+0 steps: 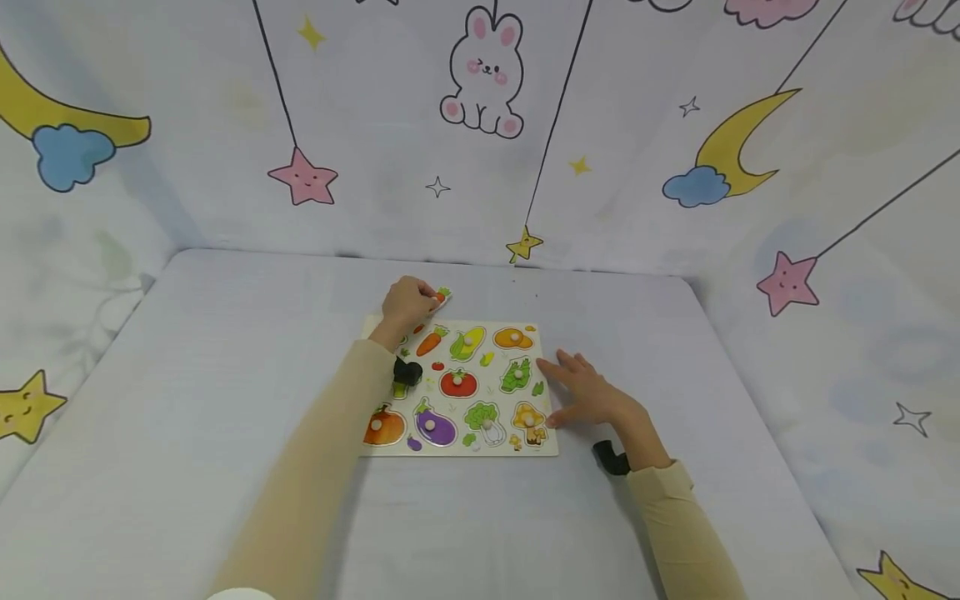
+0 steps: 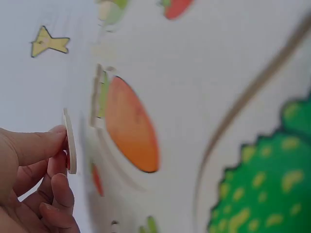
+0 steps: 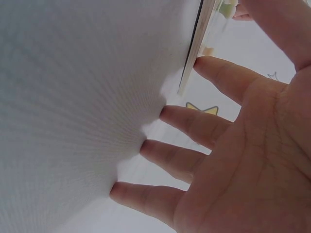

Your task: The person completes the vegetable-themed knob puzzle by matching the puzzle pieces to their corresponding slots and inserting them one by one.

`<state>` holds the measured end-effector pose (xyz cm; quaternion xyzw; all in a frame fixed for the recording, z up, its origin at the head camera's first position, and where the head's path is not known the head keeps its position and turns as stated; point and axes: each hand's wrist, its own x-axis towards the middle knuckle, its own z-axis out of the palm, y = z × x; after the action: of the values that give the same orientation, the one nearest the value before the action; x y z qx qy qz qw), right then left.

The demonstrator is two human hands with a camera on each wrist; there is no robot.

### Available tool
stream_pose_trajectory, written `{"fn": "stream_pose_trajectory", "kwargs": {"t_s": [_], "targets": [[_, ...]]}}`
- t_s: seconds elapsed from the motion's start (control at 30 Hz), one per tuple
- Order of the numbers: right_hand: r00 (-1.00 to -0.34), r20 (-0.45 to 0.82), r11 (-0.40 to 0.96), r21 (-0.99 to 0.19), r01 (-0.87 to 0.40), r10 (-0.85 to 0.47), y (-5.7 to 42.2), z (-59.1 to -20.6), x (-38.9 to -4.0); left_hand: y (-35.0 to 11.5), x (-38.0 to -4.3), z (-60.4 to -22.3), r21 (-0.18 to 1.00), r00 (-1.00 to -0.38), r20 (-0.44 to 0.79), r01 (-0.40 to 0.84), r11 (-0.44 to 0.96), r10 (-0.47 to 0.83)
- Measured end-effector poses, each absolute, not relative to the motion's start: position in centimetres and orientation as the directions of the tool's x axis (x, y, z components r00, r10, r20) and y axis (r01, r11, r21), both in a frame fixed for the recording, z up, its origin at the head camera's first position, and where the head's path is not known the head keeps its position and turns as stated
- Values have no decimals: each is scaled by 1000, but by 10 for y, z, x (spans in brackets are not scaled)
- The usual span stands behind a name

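Observation:
My left hand [image 1: 407,302] pinches a wooden carrot puzzle piece [image 1: 442,296] just beyond the far edge of a vegetable puzzle board [image 1: 480,450]. Seen edge-on in the left wrist view, the carrot piece [image 2: 71,143] sits between thumb and fingers. On the board, near that hand, a carrot picture [image 1: 431,341] shows. At the board's right edge my right hand [image 1: 592,394] has its fingers spread. One fingertip touches the board's edge [image 3: 194,53] in the right wrist view, while other fingertips press the white cloth. My left forearm covers part of the board's left side.
Knobbed pieces lie on the board, among them a tomato [image 1: 458,384], an eggplant [image 1: 435,427], a corn [image 1: 468,342] and a mushroom [image 1: 529,422]. A white-covered table [image 1: 480,525] surrounds it. Patterned cloth walls [image 1: 390,100] stand behind and at the sides.

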<state>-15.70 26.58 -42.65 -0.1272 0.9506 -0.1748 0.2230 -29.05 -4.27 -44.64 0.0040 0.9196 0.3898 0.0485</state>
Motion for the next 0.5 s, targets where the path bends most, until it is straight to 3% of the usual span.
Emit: {"fn": "stream_pose_trajectory", "kwargs": {"t_s": [0.2,0.5], "targets": [[-867,-362,903,-381,-199,-343,266,-424,-158,-48,-282,-435,720,-996,-48,17,694,74],[-862,-372,898,-400,-184,-343,266,-424,-156,-56,-254,-433,666,-984,-103,39,745,144]]}}
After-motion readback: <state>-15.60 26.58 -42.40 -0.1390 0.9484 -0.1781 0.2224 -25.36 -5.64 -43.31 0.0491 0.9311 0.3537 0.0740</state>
